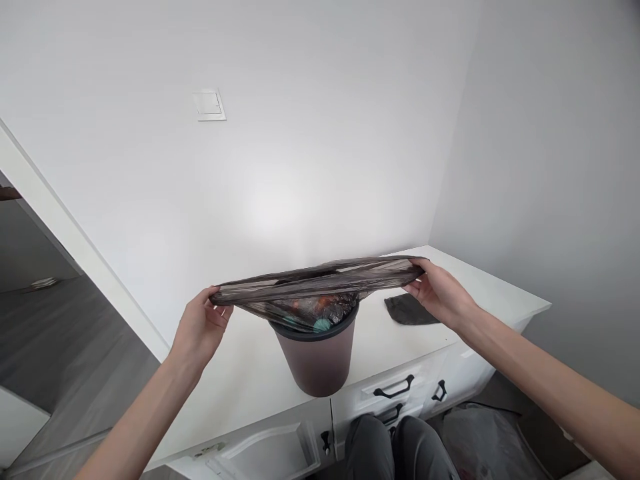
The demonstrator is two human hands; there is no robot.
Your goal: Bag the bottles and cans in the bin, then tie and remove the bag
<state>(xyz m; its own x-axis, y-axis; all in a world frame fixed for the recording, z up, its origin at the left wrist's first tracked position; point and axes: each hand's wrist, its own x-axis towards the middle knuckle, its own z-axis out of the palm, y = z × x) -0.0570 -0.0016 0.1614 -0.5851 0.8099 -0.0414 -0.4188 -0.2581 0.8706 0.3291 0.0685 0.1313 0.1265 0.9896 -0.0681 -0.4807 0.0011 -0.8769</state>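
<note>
A mauve trash can (pixel 320 365) with a dark rim stands upright near the front edge of the white cabinet top. Its thin, dark see-through trash bag (pixel 310 285) is stretched wide above the rim. My left hand (pixel 203 327) pinches the bag's left end, and my right hand (pixel 437 290) grips the opposite end, slightly higher. Through the plastic I make out orange and teal pieces inside the can, too blurred to name. On the cabinet beneath my right hand lies a flat dark piece of folded material (pixel 407 311), apart from the can.
The white cabinet (pixel 240 400) has black handles on its doors and drawers and meets a white wall (pixel 300 167) with a light switch (pixel 209 105). My knees are close to its front. A grey plastic bag (pixel 490 440) sits on the floor at right. A doorway opens at left.
</note>
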